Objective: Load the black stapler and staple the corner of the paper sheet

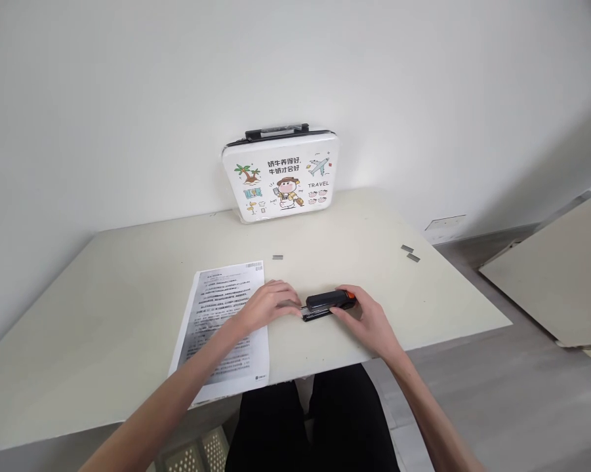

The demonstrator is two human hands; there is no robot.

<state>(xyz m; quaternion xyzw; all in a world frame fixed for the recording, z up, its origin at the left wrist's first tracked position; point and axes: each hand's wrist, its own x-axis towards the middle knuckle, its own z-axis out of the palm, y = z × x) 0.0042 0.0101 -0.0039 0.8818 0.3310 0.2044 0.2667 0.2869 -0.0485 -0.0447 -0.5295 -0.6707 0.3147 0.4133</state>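
A black stapler [328, 300] with an orange patch at its rear lies on the table, its front end pointing left. My right hand [368, 321] grips the rear end, thumb on the near side and fingers on the far side. My left hand [273, 305] is at the front end, its fingertips drawn together by the metal staple channel. Whatever is between those fingertips is too small and hidden to make out. Under my left forearm a printed sheet of paper [221, 288] rests on the table, partly covered by it.
One strip of staples [278, 257] lies beyond my left hand, and two more staple strips [410, 253] are at the right. A white cartoon-printed case [283, 177] leans against the wall at the back. The pale table [103, 314] ends just before my lap.
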